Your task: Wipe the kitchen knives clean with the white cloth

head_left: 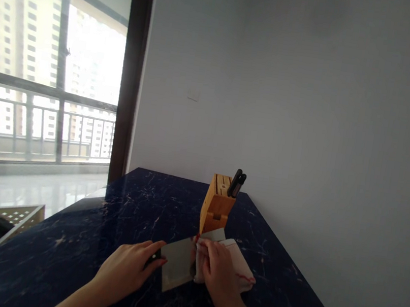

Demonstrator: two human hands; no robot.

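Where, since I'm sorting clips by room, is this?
Probably a home kitchen in a high-rise flat: a wooden knife block on a dark marble-look counter, a cleaver in the left hand, a cloth in the right hand, apartment towers outside the window.

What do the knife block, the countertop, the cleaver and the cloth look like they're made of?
Knife block: honey-coloured wood, matte finish.
Countertop: likely polished stone or an imitation, dark blue with pale veins and window glare.
Cleaver: flat grey blade, probably satin steel; black handle, material unclear.
Cloth: soft fabric, whitish with red trim, creased.
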